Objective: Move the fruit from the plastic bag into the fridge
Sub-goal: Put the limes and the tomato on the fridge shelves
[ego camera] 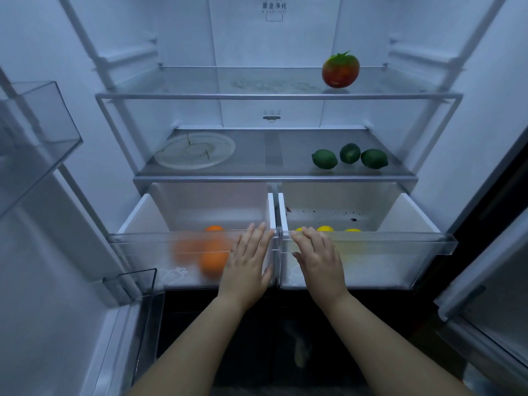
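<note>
Open fridge, free room and obstacles. Your left hand (247, 260) lies flat on the front wall of the left drawer (143, 241); your right hand (318, 257) on that of the right drawer (400, 244). Both drawers are pulled out, open from above. Oranges (213, 260) fill the left drawer's near middle; lemons (325, 228) line the right drawer's near edge. On the middle shelf (274, 155), room lies between the plate (195, 151) at left and the limes (350, 155) at right. The top shelf (228, 81) is free left of the tomato (340, 70).
</note>
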